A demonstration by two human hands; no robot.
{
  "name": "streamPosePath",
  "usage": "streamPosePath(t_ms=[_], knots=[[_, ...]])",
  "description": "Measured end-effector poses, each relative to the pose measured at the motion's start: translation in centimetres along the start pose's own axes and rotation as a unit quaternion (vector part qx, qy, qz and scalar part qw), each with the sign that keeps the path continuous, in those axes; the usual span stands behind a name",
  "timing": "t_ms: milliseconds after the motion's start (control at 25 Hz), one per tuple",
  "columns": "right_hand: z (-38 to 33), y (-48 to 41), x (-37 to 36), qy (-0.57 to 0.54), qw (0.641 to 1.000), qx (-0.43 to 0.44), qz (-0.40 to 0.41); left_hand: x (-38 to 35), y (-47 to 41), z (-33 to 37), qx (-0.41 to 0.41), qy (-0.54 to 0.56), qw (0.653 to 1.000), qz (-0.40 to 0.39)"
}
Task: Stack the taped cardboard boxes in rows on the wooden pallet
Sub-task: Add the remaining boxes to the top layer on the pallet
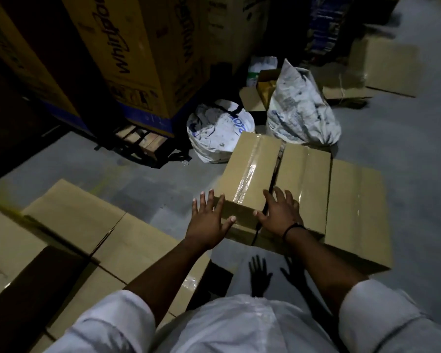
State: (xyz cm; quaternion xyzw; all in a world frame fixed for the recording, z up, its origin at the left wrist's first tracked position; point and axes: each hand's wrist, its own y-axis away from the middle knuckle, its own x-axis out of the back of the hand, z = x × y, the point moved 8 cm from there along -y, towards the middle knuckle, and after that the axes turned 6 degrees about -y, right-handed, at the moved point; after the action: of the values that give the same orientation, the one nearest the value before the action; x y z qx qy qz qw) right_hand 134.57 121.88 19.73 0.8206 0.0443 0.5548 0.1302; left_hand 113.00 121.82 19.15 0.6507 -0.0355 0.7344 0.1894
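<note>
Reaching with two hands for one taped cardboard box (250, 171) on the floor: left hand (209, 220) at its near left corner, right hand (278, 215) on its top, fingers spread straight, gripping nothing. Two white sacks (219, 131) beyond it; plain boxes (74, 220) to its left.

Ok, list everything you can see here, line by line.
floor boxes: three, brown, row at centre
left boxes: several, brown, packed together lower left
tall cartons: several, brown, upper left
pallet: one, wooden brown, under the tall cartons
sacks: two, white, behind the floor boxes
flat cardboard: one, brown, upper right
sleeves: two, white, bottom
wristband: one, black, right wrist
left grip: one, bare, open at the nearest floor box's left corner
right grip: one, bare, open on the floor boxes
</note>
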Motion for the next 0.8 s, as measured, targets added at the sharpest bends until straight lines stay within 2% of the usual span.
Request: streamPosePath(t_ms=[360, 560, 800], knots=[[3.3, -5.6, -1.7, -0.054, 0.994, -0.095, -0.018, -1.8, -7.7, -2.3, -0.032, 0.003, 0.998, -0.047], [5.4, -13.4, -3.6, -0.069, 0.991, -0.11, -0.036, -3.8, -14.8, -3.4, -0.015, 0.022, 0.997, -0.078], [8.9, -24.4, -8.4, -0.136, 0.974, -0.157, -0.095, -8.3, -26.2, -3.9, 0.019, 0.015, 0.989, -0.144]])
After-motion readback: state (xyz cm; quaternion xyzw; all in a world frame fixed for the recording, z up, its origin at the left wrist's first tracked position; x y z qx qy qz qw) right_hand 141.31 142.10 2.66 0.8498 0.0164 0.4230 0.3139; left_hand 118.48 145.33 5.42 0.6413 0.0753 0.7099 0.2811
